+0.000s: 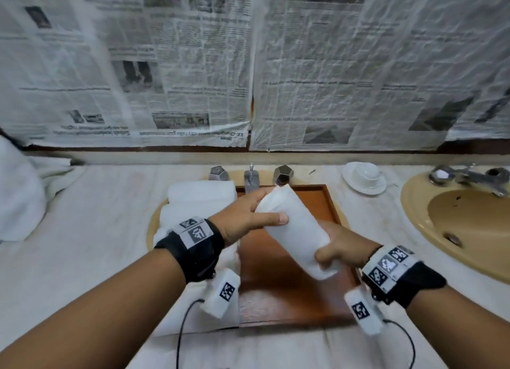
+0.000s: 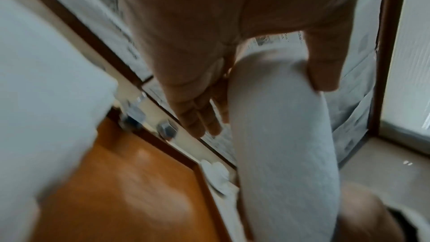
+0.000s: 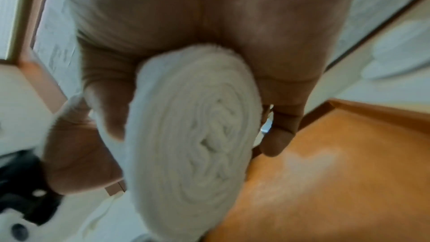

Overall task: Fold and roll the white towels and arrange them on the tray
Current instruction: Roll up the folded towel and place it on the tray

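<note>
A: Where is the rolled towel (image 1: 296, 230) at this point?

B: Off the surface, slanted above the wooden tray (image 1: 289, 294). The right hand (image 1: 340, 248) wraps its near end, thumb and fingers curled round it. The left hand (image 1: 245, 217) steadies the far end, thumb on top and fingers fairly straight along the side, a looser hold.

A: What might go wrong?

B: I'd judge the roll could slacken. The right wrist view shows the spiral end (image 3: 204, 135) a bit squashed, and if the lighter left hold slips, the outer layer may unwind before it lands.

A: Anything around it?

B: Two more towels (image 1: 201, 203) sit at the tray's far left edge, overhanging it, so the free bare wood lies on the right. The tap (image 1: 251, 179) stands just beyond the far rim. A cup and saucer (image 1: 364, 177) and a second basin (image 1: 469, 222) lie well to the right, out of the way
</note>
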The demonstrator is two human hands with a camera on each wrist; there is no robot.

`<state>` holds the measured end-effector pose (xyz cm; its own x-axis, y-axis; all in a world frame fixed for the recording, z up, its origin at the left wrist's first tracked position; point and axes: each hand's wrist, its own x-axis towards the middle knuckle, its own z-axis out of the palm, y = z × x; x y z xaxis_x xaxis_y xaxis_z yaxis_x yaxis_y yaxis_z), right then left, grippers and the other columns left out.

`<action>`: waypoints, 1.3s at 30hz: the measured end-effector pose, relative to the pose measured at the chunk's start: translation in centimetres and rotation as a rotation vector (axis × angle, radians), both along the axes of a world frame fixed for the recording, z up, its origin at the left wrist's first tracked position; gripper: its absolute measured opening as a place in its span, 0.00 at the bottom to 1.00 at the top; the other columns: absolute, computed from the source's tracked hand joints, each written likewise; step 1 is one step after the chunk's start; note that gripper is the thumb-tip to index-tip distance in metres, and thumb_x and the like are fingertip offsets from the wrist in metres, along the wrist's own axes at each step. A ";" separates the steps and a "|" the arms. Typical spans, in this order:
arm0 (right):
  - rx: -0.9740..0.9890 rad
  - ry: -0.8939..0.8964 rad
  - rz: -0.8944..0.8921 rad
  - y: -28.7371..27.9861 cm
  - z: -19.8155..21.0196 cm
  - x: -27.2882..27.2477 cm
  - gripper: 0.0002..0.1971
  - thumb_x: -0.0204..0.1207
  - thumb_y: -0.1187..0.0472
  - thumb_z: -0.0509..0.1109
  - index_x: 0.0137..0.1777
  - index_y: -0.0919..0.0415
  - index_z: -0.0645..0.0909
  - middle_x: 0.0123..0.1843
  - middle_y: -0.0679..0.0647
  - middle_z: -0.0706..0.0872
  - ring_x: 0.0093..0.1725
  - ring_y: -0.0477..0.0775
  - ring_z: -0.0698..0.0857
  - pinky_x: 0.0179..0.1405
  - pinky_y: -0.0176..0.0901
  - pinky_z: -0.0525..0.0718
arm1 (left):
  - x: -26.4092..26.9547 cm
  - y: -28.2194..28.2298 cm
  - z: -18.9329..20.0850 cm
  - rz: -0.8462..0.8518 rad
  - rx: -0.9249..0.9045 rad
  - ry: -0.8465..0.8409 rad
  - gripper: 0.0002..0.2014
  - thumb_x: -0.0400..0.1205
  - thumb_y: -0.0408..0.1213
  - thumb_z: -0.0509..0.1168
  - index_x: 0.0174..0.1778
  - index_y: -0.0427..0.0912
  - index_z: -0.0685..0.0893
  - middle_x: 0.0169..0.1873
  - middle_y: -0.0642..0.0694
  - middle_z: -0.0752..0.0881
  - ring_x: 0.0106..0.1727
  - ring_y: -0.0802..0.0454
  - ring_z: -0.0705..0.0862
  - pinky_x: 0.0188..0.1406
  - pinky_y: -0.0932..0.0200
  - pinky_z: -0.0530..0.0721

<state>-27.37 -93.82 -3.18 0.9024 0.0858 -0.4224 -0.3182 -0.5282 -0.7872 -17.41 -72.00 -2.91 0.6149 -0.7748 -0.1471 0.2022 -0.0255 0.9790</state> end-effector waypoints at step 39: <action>-0.579 -0.238 0.292 -14.3 -8.7 14.0 0.36 0.71 0.56 0.72 0.80 0.51 0.67 0.72 0.51 0.67 0.70 0.54 0.70 0.73 0.51 0.72 | 11.2 -13.5 -8.6 -0.248 1.155 -0.876 0.25 0.89 0.45 0.54 0.83 0.48 0.60 0.74 0.38 0.74 0.70 0.37 0.74 0.71 0.41 0.71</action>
